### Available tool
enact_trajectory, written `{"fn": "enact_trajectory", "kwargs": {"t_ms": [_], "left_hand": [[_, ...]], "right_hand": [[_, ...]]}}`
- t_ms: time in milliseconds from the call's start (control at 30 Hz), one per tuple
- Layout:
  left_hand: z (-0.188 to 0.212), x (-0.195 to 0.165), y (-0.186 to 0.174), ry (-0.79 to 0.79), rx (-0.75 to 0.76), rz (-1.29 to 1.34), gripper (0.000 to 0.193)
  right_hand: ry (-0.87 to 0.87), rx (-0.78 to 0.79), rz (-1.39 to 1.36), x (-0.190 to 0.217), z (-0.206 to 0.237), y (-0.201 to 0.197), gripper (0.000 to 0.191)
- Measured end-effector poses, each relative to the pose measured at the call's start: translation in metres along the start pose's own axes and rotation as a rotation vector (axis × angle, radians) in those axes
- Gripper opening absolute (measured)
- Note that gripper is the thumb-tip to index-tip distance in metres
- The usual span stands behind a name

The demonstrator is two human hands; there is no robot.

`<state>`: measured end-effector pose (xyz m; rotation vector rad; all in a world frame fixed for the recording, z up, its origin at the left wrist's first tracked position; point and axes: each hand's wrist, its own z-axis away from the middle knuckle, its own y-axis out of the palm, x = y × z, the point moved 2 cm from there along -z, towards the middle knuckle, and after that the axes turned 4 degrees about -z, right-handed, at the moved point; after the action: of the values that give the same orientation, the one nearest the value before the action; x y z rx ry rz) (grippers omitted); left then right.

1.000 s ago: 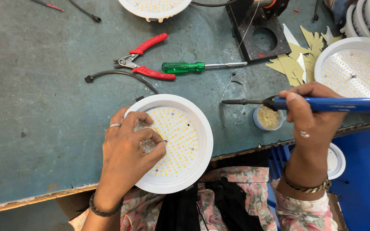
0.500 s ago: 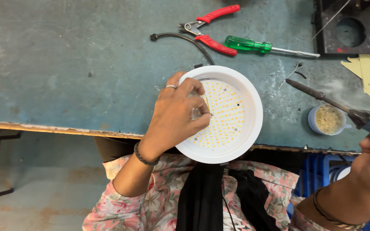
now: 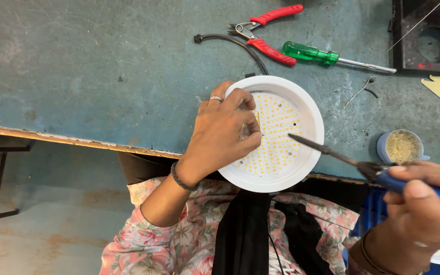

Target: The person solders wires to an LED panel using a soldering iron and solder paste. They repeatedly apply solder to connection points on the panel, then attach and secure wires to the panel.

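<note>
Gripping the round white lamp (image 3: 276,133) at its left rim, the left hand (image 3: 225,130) is arching over it with fingers curled. Right of the lamp, the right hand (image 3: 423,203) is clenching a blue-handled soldering iron (image 3: 362,165), tip angling onto the lamp's dotted board at the worktop (image 3: 103,76) edge.

left hand (image 3: 225,130) lies palm down, fingers curled, ring on one finger, bracelet at the wrist. right hand (image 3: 421,203) is closed in a fist, thumb on top.
</note>
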<state>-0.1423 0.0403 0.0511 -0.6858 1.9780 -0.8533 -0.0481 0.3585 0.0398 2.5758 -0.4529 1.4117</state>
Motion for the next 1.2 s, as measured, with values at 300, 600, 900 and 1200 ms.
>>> {"fn": "enact_trajectory", "kwargs": {"t_ms": [300,600,900,1200], "left_hand": [[-0.006,-0.001,0.002,-0.107,0.083,0.003,0.01],[-0.006,0.002,0.001,-0.091,0.052,0.01,0.008],[-0.006,0.002,-0.002,-0.102,0.078,0.022,0.012],[-0.003,0.004,0.002,-0.085,0.058,0.024,0.01]], "right_hand": [[0.04,0.272,0.132,0.05,-0.04,0.068,0.023],[0.026,0.362,0.261,0.064,-0.049,0.084,0.026],[0.047,0.305,0.175,0.052,-0.048,0.07,0.026],[-0.003,0.058,-0.017,0.026,-0.031,0.038,0.031]]}}
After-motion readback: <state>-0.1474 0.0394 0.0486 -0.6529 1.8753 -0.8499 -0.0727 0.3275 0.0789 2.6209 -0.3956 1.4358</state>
